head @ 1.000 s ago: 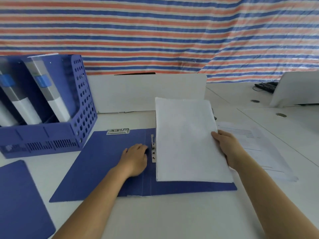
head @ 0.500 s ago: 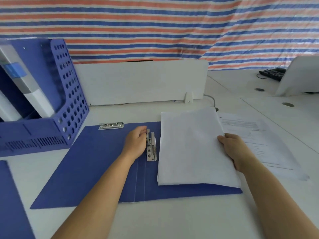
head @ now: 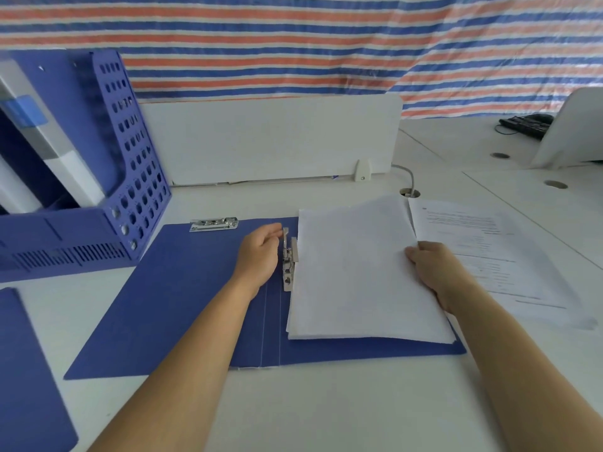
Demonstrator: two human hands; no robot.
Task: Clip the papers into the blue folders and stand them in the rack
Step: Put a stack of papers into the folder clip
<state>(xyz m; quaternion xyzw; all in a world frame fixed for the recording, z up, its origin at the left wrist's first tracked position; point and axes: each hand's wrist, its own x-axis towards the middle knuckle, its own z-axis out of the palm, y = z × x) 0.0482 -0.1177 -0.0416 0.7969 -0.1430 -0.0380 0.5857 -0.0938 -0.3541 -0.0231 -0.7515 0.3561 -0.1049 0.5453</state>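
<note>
A second folder point(head: 29, 370) lies lower left on the desk point(head: 326, 402). On the open blue folder point(head: 179, 288), the left hand point(head: 259, 256) curls its fingers on the metal clip point(head: 288, 259). The right hand point(head: 434, 272) grips the paper stack point(head: 359, 272), now slid left against the clip. The rack point(head: 137, 158) stands upper left.

Office workstation: a white tabletop point(head: 326, 402) is backed by a low divider panel point(head: 267, 138); a blue file rack point(head: 137, 151) is seen left of the panel, a keyboard point(head: 525, 123) right of it, and striped tarpaulin point(head: 293, 44) behind it.
</note>
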